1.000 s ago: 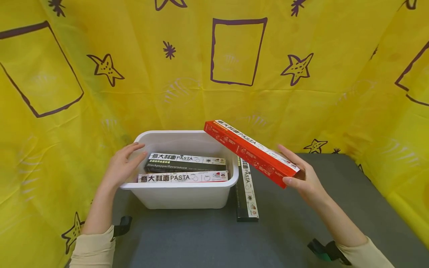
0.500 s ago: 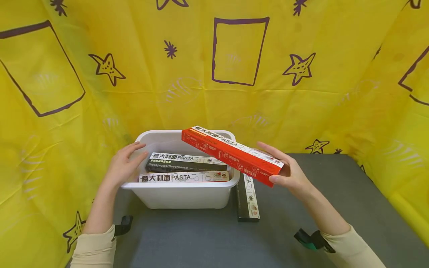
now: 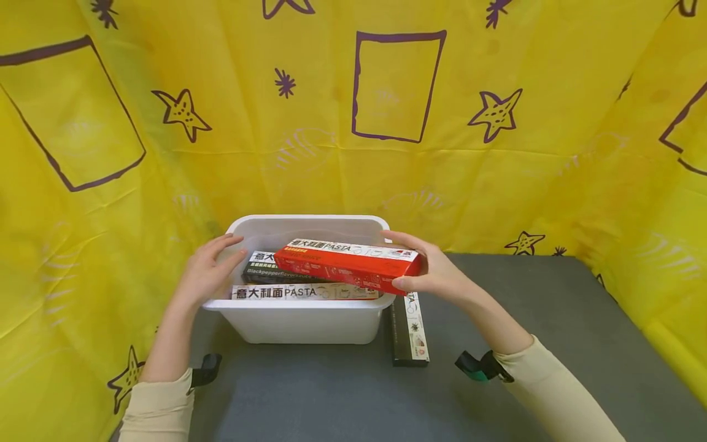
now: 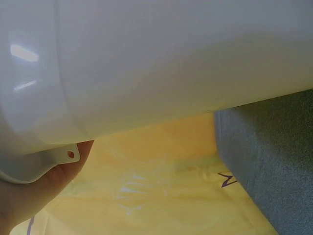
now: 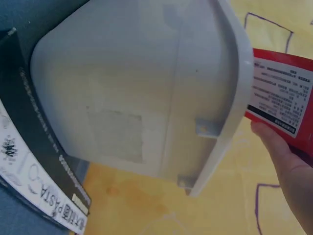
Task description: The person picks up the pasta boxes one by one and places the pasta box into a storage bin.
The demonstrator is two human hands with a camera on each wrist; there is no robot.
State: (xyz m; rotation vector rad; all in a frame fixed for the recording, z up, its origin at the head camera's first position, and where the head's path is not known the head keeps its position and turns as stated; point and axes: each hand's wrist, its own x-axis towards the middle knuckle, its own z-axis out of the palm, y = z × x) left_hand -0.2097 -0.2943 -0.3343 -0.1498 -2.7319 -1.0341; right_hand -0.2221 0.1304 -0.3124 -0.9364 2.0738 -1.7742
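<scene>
My right hand (image 3: 436, 273) holds a red pasta box (image 3: 342, 265) by its right end, thumb on the near side. The box hangs slightly tilted over a white plastic bin (image 3: 298, 325), partly covering a black pepper-sauce pasta box (image 3: 265, 273) inside. Another pasta box (image 3: 304, 292) lies along the bin's front wall, its white edge up. At the bin's left rim my left hand (image 3: 201, 276) grips the edge, thumb over the inside. In the left wrist view, part of that hand (image 4: 46, 191) shows beneath the rim.
Another black pasta box (image 3: 410, 337) lies on the grey table (image 3: 309, 393), close to the bin's right side. Yellow cloth (image 3: 309, 172) with drawn stars hangs behind and at both sides.
My right hand has moved left and lowered the red pasta box from above the bin's right edge to over its opening, levelling it. My left hand stays at the rim.
</scene>
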